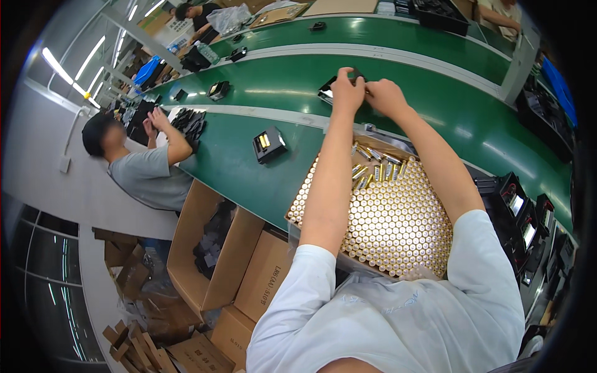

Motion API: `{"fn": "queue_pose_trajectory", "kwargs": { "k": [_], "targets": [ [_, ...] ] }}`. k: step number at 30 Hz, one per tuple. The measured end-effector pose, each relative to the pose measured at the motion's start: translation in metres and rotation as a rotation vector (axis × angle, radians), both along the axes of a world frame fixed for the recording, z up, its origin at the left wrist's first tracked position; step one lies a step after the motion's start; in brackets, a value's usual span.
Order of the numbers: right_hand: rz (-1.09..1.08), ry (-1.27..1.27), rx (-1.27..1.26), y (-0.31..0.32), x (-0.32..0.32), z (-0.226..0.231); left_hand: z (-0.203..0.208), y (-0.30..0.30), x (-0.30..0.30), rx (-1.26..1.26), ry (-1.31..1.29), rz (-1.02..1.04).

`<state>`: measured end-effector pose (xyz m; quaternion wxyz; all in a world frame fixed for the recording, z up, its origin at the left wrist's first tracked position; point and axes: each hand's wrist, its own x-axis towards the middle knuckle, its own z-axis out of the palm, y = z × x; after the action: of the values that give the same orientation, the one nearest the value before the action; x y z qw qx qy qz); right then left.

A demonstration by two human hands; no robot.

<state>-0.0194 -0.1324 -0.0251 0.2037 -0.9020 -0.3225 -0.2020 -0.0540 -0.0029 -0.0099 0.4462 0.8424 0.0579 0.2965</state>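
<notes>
A left hand (348,96) clamps a black case (325,93) above the green worktop (448,93), the right hand (385,98) beside it, grip too hidden to tell; uneven pressure could make the case slip.

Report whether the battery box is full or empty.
Mostly full: batteries on end pack most of the box; several lie loose at its far side.

A dotted pattern of silver and gold is formed by the batteries (398,224). Black is seen on the held case (326,89), green on the belt (448,93).
</notes>
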Motion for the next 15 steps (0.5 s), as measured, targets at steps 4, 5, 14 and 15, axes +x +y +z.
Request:
{"fn": "queue_pose_trajectory", "kwargs": {
  "k": [4,5,14,15],
  "targets": [
    [0.124,0.191,0.184,-0.009,0.009,-0.01,-0.013,0.007,0.014,0.226,-0.222,0.134],
    [0.172,0.266,0.294,-0.007,0.011,-0.013,-0.017,0.012,0.015,0.301,-0.292,0.167],
    [0.196,0.643,0.577,-0.004,0.009,-0.014,0.019,0.035,0.015,0.195,-0.439,0.161],
    [0.199,0.761,0.621,-0.005,0.009,-0.01,0.04,0.037,0.013,0.182,-0.516,0.178]
  ]
}}
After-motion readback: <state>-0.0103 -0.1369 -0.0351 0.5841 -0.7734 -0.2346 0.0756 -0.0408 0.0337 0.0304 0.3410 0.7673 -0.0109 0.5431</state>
